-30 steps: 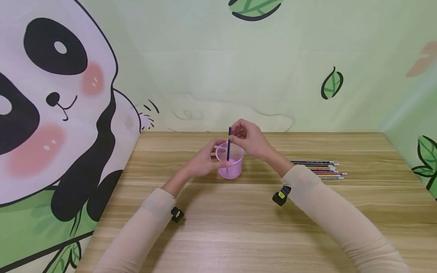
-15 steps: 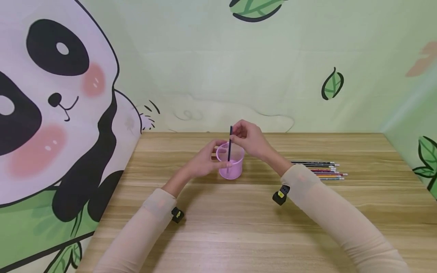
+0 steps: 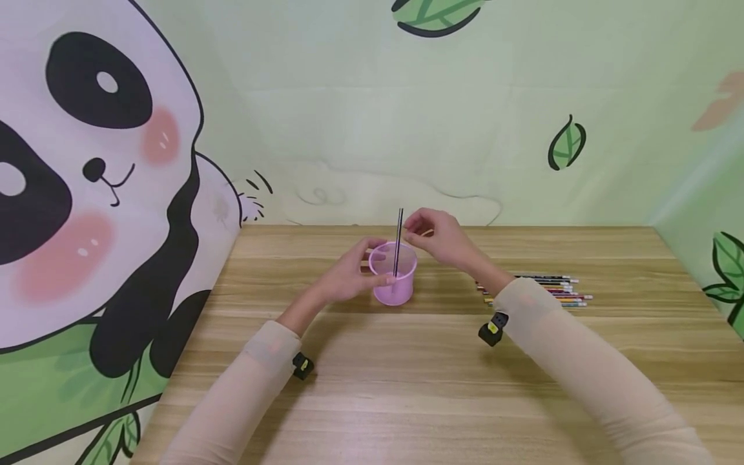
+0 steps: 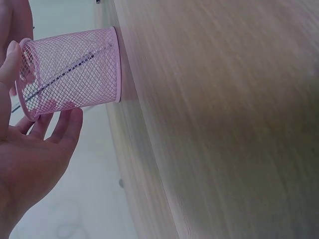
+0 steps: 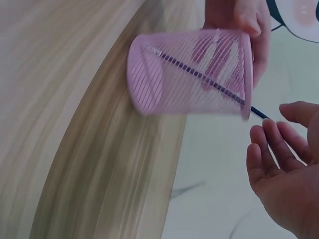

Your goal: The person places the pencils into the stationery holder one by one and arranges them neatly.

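A pink mesh cup (image 3: 401,292) stands upright on the table, and my left hand (image 3: 347,274) grips it around the rim from the left. One dark pencil (image 3: 398,239) leans inside the cup, its upper end above the rim. My right hand (image 3: 444,240) is just right of the pencil, thumb and fingers apart. In the right wrist view the right hand (image 5: 289,169) has its fingertips beside the pencil's end; whether they touch is unclear. The left wrist view shows the pencil slanting through the mesh of the cup (image 4: 75,69).
Several pencils (image 3: 558,290) lie in a bunch on the wooden table (image 3: 395,374) to the right, partly behind the right forearm. A printed wall covering (image 3: 360,116) rises behind the table's back edge.
My right hand has let go of the pencil and moved slightly right, its thumb and fingers apart. The pencil's upper end has shifted right. The left hand and cup are nearly unmoved.
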`<control>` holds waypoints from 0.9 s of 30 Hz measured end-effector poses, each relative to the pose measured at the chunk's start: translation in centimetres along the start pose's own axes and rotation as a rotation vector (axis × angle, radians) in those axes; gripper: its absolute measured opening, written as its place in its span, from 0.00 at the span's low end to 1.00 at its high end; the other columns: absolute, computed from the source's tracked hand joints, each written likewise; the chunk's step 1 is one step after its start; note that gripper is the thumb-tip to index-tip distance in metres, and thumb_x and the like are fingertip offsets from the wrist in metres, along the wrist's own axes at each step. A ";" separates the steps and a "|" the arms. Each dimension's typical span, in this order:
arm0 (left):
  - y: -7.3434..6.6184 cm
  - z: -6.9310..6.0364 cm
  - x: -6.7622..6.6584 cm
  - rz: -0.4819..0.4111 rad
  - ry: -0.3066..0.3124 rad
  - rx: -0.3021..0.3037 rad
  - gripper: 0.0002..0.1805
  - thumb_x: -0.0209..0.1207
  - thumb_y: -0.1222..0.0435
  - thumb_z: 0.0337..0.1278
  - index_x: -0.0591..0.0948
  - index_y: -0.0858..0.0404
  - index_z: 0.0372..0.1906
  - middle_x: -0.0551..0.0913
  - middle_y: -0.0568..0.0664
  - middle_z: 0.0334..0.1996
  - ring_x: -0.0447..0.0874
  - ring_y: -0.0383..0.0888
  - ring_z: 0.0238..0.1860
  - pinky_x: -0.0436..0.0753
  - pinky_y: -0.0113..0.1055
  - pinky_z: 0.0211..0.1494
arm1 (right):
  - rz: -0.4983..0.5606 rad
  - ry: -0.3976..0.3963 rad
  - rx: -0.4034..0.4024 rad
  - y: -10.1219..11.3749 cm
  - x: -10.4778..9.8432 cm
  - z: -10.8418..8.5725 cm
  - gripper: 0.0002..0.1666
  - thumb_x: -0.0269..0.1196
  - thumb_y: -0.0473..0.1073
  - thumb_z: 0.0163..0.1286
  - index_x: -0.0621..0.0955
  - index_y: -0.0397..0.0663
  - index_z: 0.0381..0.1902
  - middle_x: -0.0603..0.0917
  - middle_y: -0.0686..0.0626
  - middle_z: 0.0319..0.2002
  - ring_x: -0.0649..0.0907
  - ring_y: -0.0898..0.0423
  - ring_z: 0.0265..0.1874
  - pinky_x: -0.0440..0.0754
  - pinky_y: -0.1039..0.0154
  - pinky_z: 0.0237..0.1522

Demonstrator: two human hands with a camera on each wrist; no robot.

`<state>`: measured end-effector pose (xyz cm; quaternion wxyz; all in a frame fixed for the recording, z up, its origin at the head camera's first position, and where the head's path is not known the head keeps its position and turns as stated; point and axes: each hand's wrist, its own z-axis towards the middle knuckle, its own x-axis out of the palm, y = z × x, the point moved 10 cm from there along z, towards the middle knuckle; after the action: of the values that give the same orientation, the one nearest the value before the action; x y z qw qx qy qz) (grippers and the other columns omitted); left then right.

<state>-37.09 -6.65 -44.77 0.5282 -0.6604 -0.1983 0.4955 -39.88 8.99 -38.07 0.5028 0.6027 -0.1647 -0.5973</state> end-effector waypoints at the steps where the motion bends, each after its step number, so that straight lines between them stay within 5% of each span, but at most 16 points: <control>1: 0.0 0.0 0.0 0.003 0.001 -0.002 0.45 0.75 0.58 0.63 0.64 0.62 0.78 0.70 0.55 0.72 0.74 0.58 0.71 0.80 0.46 0.72 | -0.016 0.010 0.001 -0.2 -0.3 -0.3 0.12 0.67 0.35 0.75 0.82 0.34 0.51 0.87 0.40 0.45 0.85 0.46 0.47 0.87 0.50 0.56; 15: -0.2 -0.1 0.0 0.006 0.006 -0.005 0.45 0.75 0.59 0.62 0.64 0.63 0.78 0.71 0.56 0.72 0.74 0.58 0.70 0.81 0.47 0.71 | -0.257 0.119 0.065 -6.2 -5.0 -4.9 0.05 0.67 0.34 0.75 0.84 0.37 0.44 0.86 0.45 0.38 0.83 0.49 0.40 0.85 0.55 0.47; 27: 0.2 0.0 0.1 0.029 0.010 -0.021 0.46 0.75 0.56 0.63 0.63 0.61 0.79 0.70 0.55 0.73 0.74 0.59 0.70 0.81 0.47 0.71 | -0.344 0.139 0.074 -11.0 -6.2 -7.8 0.02 0.70 0.32 0.71 0.85 0.37 0.38 0.85 0.47 0.34 0.82 0.53 0.35 0.83 0.61 0.39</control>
<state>-37.10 -6.62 -45.04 0.5148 -0.6714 -0.1911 0.4977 -38.87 22.02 -45.18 0.3810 0.6797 -0.0459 -0.6251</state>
